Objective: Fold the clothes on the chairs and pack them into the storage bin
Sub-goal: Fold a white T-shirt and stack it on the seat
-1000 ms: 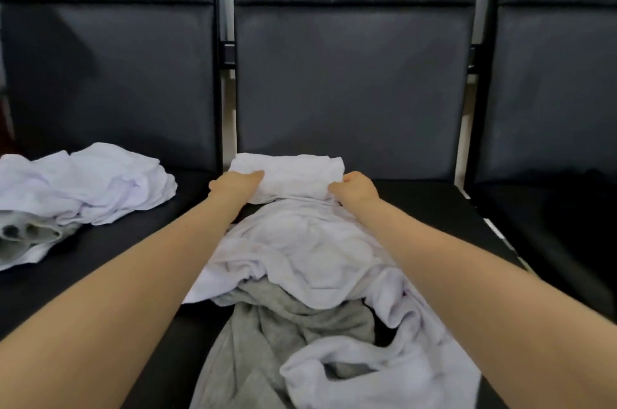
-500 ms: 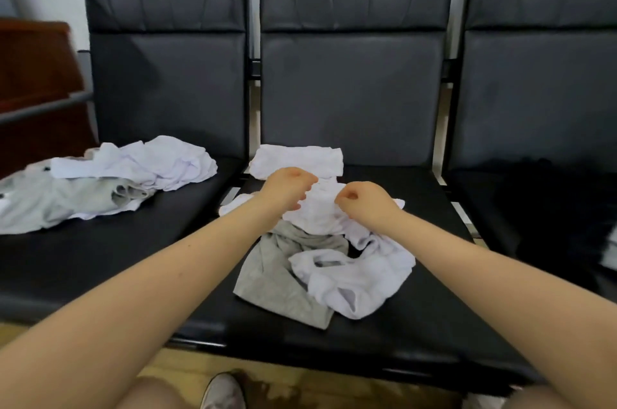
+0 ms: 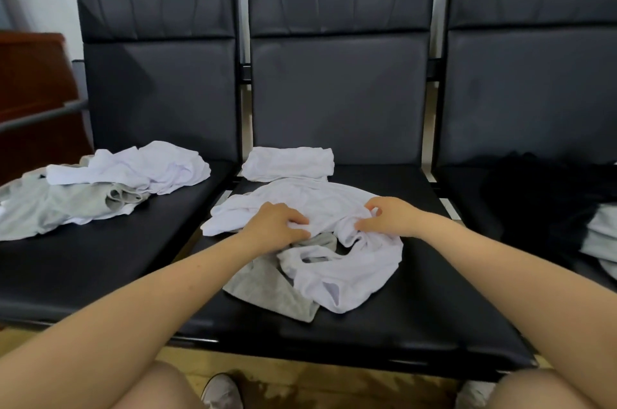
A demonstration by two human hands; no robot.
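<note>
**Folded white piece parked, next white garment now in hand**

Landmark: middle chair [image 3: 340, 98].

Left of it, on the left chair [image 3: 157, 98]: loose heap, white clothes [image 3: 133, 165] over grey clothes [image 3: 43, 208], unfolded.

On middle seat, back edge against the backrest: folded white garment [image 3: 288, 163], lying flat, no hand on it. One second ago both hands were pressed on its near corners; now pulled back toward the seat front. Reads as one fold finished, next item started.

Mid-seat, in front of the folded piece: crumpled white garment [image 3: 320, 208]. Left hand [image 3: 277, 225] curled into the cloth, gripping a bunch. Right hand [image 3: 389, 216] pinching a ridge of the same cloth, fingers bent. Grey garment [image 3: 267, 288] partly under it, spilling toward the seat's front edge.

Right of middle chair, on the right chair [image 3: 534, 98]: dark clothes [image 3: 541, 195], hard to separate from the black seat, plus a light stack [image 3: 601, 238] cut by the frame edge.

Containers: no storage bin in view, so nothing packed that can be confirmed. Judgement: early in the task, most clothes unfolded, packing not yet begun.
</note>
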